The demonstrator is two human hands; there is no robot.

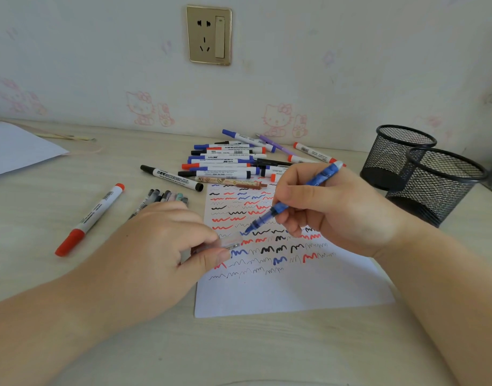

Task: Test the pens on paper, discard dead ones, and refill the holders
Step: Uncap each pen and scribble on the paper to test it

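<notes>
- Head view: right hand (331,207) pinches blue gel pen (292,201), tip on test paper (281,296) at 12 o'clock of the left hand.
- Left hand (166,246) curled around clear cap (230,242).
- Pen looks light, stiff, slick; grip low on barrel.
- Pale wood-grain desk (239,346); two mesh holders (434,182) at 2 o'clock, empty; marker pile (225,160) at 12; wallpapered wall behind.

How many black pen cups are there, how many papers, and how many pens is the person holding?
Mesh pen holders: 2
Sheets of paper: 2
Blue pen held in the right hand: 1
Total: 5
</notes>
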